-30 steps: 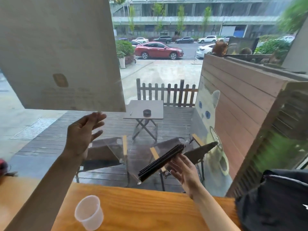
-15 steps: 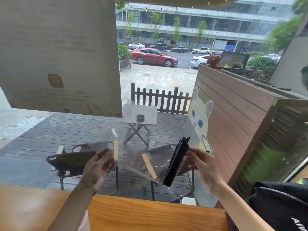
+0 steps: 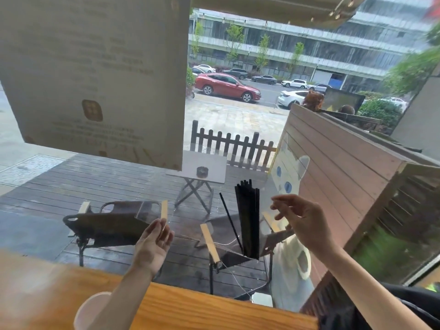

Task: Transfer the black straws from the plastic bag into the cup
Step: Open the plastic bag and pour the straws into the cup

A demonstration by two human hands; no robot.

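A bundle of black straws (image 3: 247, 217) stands upright inside a clear plastic bag (image 3: 190, 227), which hangs in the air above the counter's far edge. One loose straw (image 3: 229, 220) leans just left of the bundle. My left hand (image 3: 154, 244) pinches the bag's left edge at its fingertips. My right hand (image 3: 304, 222) is at the bag's right edge with loosely spread fingers, and its thumb and forefinger seem to pinch the film. The translucent white cup (image 3: 89, 313) stands on the counter at the bottom left, partly hidden by my left forearm.
The wooden counter (image 3: 214, 313) runs along the bottom, against a window onto a deck with chairs and a small table. A dark bag (image 3: 381, 315) lies at the counter's right end. A large paper sign (image 3: 95, 67) hangs on the glass, upper left.
The straw bundle has swung from tilted to upright and the bag is spread wider. My right hand has slid off the bundle to the bag's right edge. One straw has separated.
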